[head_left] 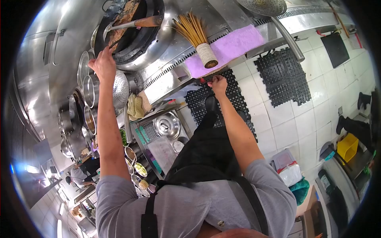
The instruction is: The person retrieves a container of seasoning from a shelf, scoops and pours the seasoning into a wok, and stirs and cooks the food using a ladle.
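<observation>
At upper left, my left hand (104, 65) is closed at the near side of a dark wok (149, 41). Its fingers pinch a thin dark bar that looks like the wok's ear handle. Reddish-brown food (127, 11) lies in the wok. Across it rests a metal cooking tool (147, 22) with a wooden handle; its head is partly hidden. My right hand (218, 85) is below the stove's front edge, fingers curled. Something small and red shows beside them, but what they grip is hidden. Just above lie a purple towel (242, 41) and a bamboo wok brush (200, 41).
A perforated ladle (274, 10) sticks out over the stove edge at upper right. A strainer (120, 90), metal pots (91, 91) and a lidded container (166, 125) stand on the left. Black rubber mats (282, 77) lie on the tiled floor. Other people are at both sides.
</observation>
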`<state>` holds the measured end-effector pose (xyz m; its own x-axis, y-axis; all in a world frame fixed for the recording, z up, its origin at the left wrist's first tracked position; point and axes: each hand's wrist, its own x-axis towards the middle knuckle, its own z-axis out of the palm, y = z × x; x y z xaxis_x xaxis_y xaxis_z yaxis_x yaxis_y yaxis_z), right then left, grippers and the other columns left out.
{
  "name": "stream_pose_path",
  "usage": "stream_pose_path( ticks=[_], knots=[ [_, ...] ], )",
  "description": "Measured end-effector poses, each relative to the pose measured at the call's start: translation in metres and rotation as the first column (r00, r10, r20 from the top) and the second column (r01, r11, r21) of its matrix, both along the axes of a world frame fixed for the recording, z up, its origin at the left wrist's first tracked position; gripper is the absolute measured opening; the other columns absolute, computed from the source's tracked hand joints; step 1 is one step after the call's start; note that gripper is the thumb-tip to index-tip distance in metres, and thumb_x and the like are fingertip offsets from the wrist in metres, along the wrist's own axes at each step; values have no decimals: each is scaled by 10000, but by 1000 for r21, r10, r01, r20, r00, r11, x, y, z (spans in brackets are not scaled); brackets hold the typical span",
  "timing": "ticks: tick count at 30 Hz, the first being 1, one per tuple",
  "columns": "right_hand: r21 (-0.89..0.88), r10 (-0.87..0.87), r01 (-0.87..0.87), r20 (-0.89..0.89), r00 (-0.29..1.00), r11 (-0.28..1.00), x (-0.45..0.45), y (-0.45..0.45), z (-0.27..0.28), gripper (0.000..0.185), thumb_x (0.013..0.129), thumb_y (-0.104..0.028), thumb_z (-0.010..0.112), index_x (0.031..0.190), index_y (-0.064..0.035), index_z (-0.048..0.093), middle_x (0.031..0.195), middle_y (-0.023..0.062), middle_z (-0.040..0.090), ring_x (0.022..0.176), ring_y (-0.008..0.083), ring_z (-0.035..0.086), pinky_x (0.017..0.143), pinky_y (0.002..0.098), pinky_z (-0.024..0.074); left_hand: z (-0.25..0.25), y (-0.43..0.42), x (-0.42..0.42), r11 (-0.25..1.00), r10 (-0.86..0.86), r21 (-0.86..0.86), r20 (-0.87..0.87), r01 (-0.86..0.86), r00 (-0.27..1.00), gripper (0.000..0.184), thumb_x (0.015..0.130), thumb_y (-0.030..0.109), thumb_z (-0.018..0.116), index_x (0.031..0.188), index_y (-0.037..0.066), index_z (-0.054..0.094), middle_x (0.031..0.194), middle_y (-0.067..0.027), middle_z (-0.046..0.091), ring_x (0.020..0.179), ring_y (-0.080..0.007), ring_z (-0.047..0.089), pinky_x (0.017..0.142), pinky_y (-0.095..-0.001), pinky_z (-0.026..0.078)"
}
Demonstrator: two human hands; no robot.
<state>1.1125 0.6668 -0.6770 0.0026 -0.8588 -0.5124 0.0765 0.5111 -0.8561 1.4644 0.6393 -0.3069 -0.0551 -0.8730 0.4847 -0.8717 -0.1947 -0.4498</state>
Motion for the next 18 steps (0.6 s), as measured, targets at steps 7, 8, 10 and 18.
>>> stream_pose_path(
  ticks=[7,8,10,18],
  knots=[
    [17,47,-47,-19,999,999,-2,-3,-1,195,983,-34,571,1027,129,669,783,124,715,636,195,741,581,283,591,1,1,1,1000,7,-2,3,-7,1000,194,979,202,603,1111,127,725,919,-58,732,782,-264,674,851,-452,366],
    [16,45,-45,-9,999,999,-2,-2,-5,195,981,-37,575,1025,129,669,782,125,715,637,197,742,581,283,590,1,0,2,1000,3,-1,2,-3,1000,196,978,200,603,1114,126,724,923,-58,732,787,-264,675,851,-453,366],
    [-14,50,-50,-25,998,999,-4,-1,-2,192,979,-37,580,1017,129,668,780,130,714,641,197,743,582,286,588,2,0,-1,1000,10,9,-9,-10,1000,198,976,195,603,1117,122,722,929,-61,732,798,-264,676,853,-456,366],
    [-5,43,-43,-21,999,999,-3,-2,5,188,976,-28,583,1026,132,667,790,142,717,654,199,746,590,290,593,1,-2,-1,1000,-10,12,-10,10,1000,191,972,177,601,1109,114,719,919,-69,728,788,-272,666,851,-463,367]
  ],
)
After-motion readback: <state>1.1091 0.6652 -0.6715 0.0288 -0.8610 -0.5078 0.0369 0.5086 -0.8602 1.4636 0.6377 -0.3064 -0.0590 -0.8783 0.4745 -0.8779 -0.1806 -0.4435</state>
